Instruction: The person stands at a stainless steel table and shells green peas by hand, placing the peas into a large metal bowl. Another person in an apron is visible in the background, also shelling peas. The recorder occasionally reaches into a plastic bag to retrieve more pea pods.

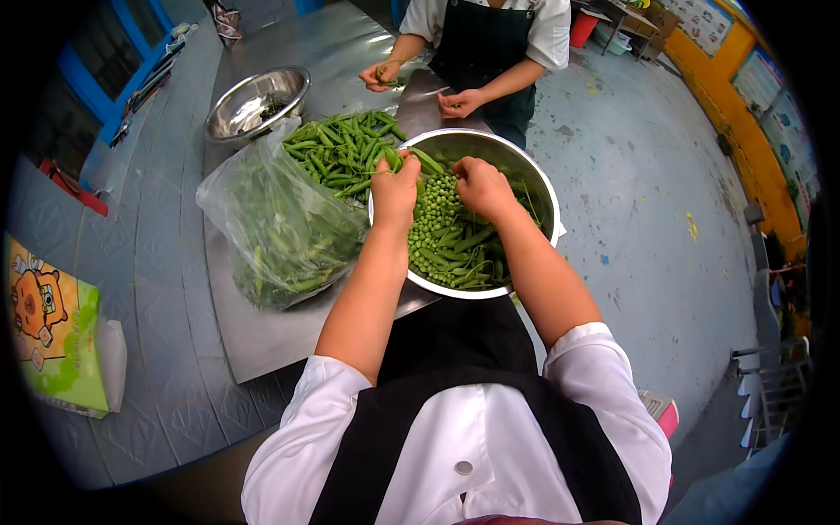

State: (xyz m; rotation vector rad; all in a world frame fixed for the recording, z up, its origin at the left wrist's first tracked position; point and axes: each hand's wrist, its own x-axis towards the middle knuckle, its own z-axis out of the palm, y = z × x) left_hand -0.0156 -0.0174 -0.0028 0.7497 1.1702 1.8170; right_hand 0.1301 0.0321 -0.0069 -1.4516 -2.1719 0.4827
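Note:
A large steel bowl (555, 203) sits in front of me. Shelled green peas (433, 208) fill its left and middle part, with green pods (464, 252) at its near side. Over the bowl's left rim, my left hand (395, 188) is closed around a green pea pod (391, 158). My right hand (486, 186) hovers above the peas with its fingers pinched together; whatever lies between them is hidden. Left of the bowl, a heap of pea pods (337, 144) spreads on the table beside a clear plastic bag (278, 214) stuffed with more pods.
A smaller steel bowl (234, 101) with dark bits inside stands at the far left of the metal table (254, 337). Across from me a co-worker in a dark apron (481, 44) holds greens in one hand (381, 77). A green-and-orange package (57, 337) lies far left.

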